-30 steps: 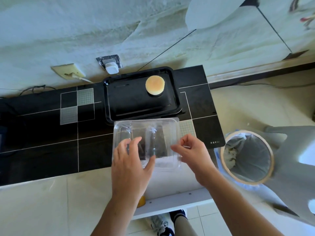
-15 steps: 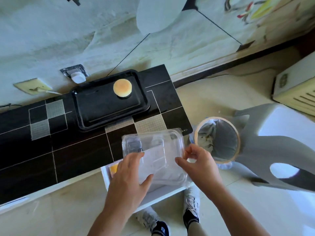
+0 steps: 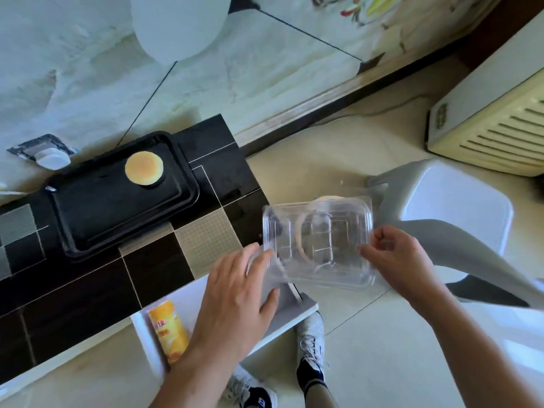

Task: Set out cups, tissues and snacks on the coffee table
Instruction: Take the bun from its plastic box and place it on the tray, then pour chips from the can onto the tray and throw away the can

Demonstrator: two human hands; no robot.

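An empty clear plastic clamshell box is held in the air past the right end of the black coffee table, over the bin. My left hand holds its left edge with the fingers laid along it. My right hand pinches its right edge between thumb and curled fingers. A round yellow cake lies on the black tray at the back of the table. A yellow snack can lies in the open white drawer under the table's front edge.
The bin's tan rim shows through the clear box. A grey plastic stool stands to the right, a cream appliance behind it. A wall socket with a white plug sits behind the tray. My shoes are on the tiled floor below.
Both hands have carried the clear box from over the table's front to the right, off the table's end and above the bin. The view swung right with it.
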